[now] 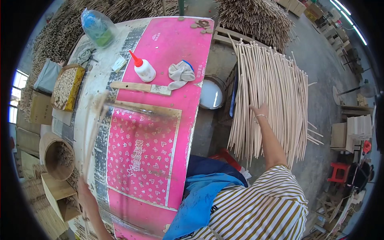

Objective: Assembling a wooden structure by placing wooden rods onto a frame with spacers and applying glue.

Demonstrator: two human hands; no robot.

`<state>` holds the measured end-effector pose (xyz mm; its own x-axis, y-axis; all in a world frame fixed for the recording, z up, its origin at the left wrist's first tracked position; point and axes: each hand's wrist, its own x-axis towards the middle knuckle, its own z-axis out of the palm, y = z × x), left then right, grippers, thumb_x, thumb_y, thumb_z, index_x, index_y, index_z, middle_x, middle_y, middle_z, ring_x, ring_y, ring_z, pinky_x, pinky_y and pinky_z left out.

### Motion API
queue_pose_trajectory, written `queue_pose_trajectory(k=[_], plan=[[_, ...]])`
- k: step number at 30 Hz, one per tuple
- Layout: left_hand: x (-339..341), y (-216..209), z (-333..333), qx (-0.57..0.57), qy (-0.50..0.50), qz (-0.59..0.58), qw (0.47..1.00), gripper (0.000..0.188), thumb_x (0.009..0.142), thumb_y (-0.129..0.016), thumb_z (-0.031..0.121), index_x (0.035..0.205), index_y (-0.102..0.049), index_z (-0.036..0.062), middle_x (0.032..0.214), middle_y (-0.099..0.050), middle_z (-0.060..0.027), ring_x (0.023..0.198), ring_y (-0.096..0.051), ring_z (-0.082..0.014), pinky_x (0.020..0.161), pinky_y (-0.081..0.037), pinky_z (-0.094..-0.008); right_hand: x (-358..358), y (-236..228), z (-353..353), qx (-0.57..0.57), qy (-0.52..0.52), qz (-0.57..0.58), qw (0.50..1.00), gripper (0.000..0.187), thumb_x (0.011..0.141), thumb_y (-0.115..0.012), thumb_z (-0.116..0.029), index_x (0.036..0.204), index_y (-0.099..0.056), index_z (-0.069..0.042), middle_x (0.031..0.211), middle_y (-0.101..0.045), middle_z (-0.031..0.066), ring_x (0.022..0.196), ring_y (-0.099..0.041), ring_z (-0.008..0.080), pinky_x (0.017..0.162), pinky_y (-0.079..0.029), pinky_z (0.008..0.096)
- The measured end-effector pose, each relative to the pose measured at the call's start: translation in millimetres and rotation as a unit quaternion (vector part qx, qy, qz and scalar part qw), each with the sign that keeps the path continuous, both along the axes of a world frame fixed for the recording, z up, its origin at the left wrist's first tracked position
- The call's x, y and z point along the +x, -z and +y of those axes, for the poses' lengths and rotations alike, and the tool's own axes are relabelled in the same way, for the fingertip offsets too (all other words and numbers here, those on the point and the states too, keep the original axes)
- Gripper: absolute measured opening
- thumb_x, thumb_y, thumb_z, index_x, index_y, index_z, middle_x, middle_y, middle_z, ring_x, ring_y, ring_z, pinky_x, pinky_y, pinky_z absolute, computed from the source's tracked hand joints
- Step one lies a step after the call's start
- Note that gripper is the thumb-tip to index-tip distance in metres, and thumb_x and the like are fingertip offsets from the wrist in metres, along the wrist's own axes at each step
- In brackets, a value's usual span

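right hand [261, 111] is outstretched, thumb [253, 107] spread; left hand [85, 195] is blurred.

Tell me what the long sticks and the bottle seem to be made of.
The long sticks look like bare wood: pale tan, matte, apparently unvarnished. The bottle is probably plastic: smooth, opaque white body with a red nozzle.

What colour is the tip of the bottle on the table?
The tip is red, on a white bottle; the head view shows it best.

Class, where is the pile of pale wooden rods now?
In the head view, the rods lie right of the pink table cover; the right hand overlaps them.
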<state>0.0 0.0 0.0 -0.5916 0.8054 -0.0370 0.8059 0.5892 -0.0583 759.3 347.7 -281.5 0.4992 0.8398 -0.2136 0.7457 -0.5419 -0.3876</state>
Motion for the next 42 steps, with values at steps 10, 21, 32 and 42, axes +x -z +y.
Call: queue_pose_trajectory(k=[10, 21, 32, 42], plan=[[202, 38, -10, 0.01, 0.112, -0.089, 0.99, 0.046, 0.099, -0.052, 0.002, 0.143, -0.056, 0.0135, 0.121, -0.068, -0.015, 0.1, -0.069, -0.0366, 0.079, -0.056, -0.0477, 13, 16, -7, -0.065, 0.06, -0.009, 0.996, 0.115, 0.06, -0.095, -0.056, 0.15, -0.046, -0.003, 0.136, -0.06, 0.0247, 0.128, -0.059, 0.0389, 0.104, -0.051, 0.048], [254, 75, 23, 0.061, 0.116, -0.035, 0.991, 0.076, 0.088, -0.074, 0.011, 0.158, -0.043, 0.0124, 0.116, -0.057, -0.0152, 0.107, -0.057, -0.0353, 0.091, -0.047, -0.0478, -24, 9, -12, -0.064, 0.03, -0.069, 0.995, 0.098, 0.069, -0.091, -0.027, 0.148, -0.039, -0.003, 0.135, -0.058, 0.0236, 0.128, -0.057, 0.0406, 0.103, -0.053, 0.0505], [272, 90, 4, 0.129, 0.079, -0.057, 0.987, 0.068, 0.097, -0.066, 0.021, 0.158, -0.041, 0.0068, 0.132, -0.055, -0.0199, 0.115, -0.052, -0.0397, 0.102, -0.041, -0.053, 15, 7, -1, -0.086, 0.011, 0.032, 0.996, 0.092, 0.056, -0.095, -0.027, 0.131, -0.054, 0.007, 0.124, -0.067, 0.0295, 0.118, -0.067, 0.0406, 0.099, -0.055, 0.0431], [270, 91, -2, 0.144, 0.083, -0.074, 0.983, 0.066, 0.096, -0.066, 0.019, 0.157, -0.043, 0.0074, 0.137, -0.056, -0.0176, 0.118, -0.053, -0.0387, 0.104, -0.042, -0.0515, 54, -33, -21, 0.067, 0.086, 0.426, 0.898, 0.05, 0.071, -0.082, -0.008, 0.112, -0.059, 0.01, 0.098, -0.07, 0.02, 0.086, -0.071, 0.0287, 0.074, -0.058, 0.042]])
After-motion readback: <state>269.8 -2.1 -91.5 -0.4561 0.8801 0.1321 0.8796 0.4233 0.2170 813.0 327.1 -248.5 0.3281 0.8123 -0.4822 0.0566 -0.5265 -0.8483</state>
